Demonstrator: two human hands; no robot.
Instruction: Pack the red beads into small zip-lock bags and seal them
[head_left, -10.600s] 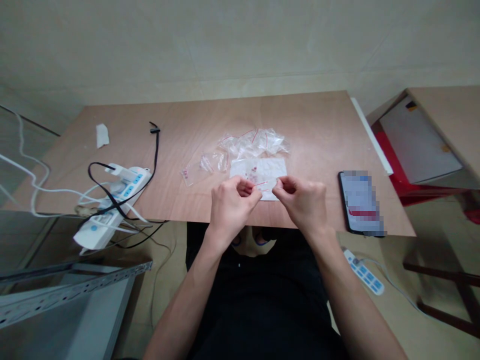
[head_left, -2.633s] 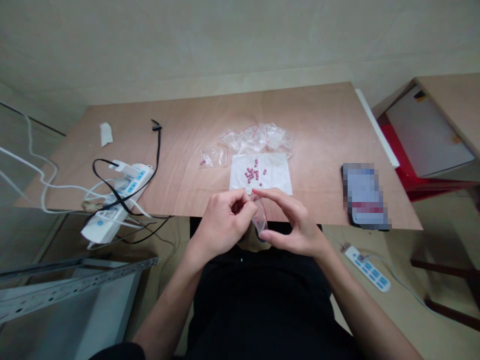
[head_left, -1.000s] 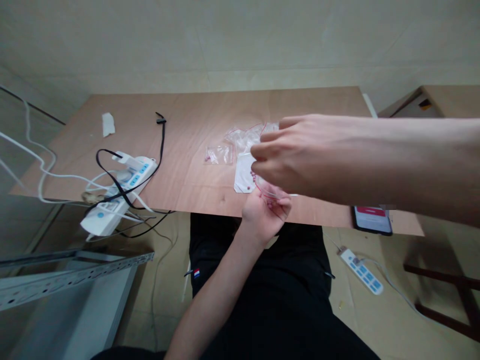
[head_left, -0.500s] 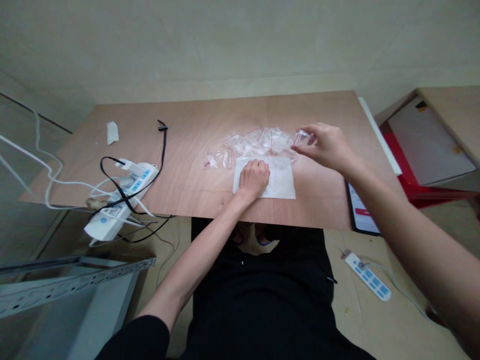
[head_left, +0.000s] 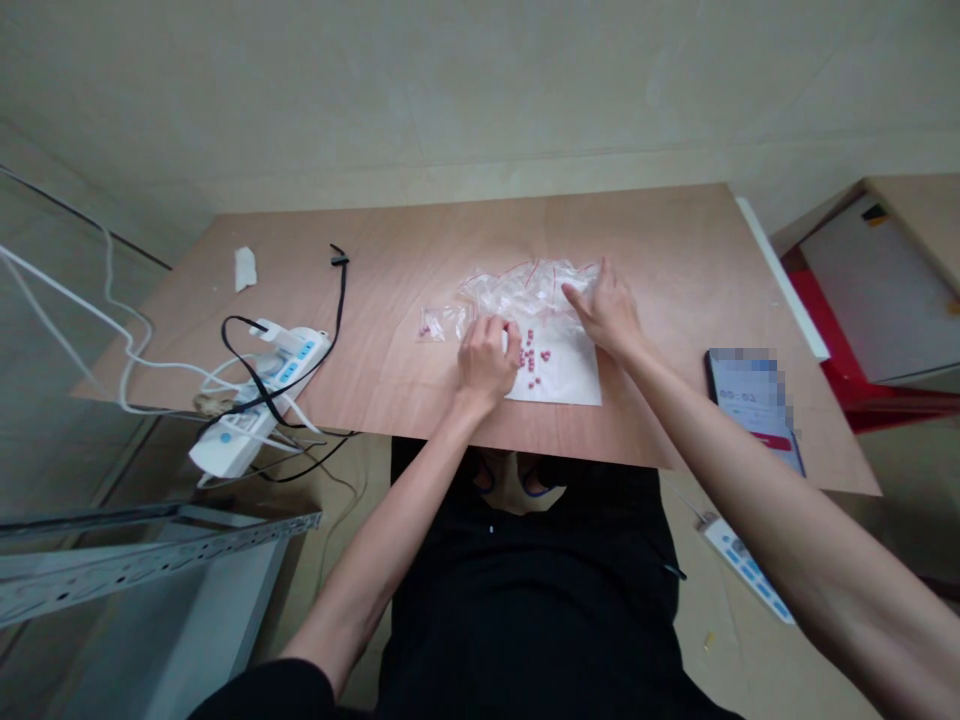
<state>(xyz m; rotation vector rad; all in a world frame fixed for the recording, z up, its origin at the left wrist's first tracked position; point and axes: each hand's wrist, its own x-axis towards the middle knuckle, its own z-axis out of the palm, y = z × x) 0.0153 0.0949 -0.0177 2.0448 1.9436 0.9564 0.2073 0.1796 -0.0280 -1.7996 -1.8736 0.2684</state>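
My left hand (head_left: 487,362) rests at the left edge of a white paper sheet (head_left: 566,385), its fingers curled in; whatever they may hold is hidden. Several small red beads (head_left: 531,362) lie scattered on the sheet, just right of that hand. My right hand (head_left: 611,312) is at the right end of a pile of clear zip bags (head_left: 517,290) with red seal lines, thumb and fingers apart. Left of the pile lies a small clear bag (head_left: 444,323) with a few red bits in it.
A power strip (head_left: 262,400) with tangled white and black cables sits at the table's left. A phone (head_left: 750,410) lies on the right, near the front edge. A white scrap (head_left: 244,269) lies at the back left. Another power strip (head_left: 746,568) is on the floor.
My right hand has moved left and let go of the small clear bag by the pile. My left hand has shifted left and off the beads, which now show on the sheet.
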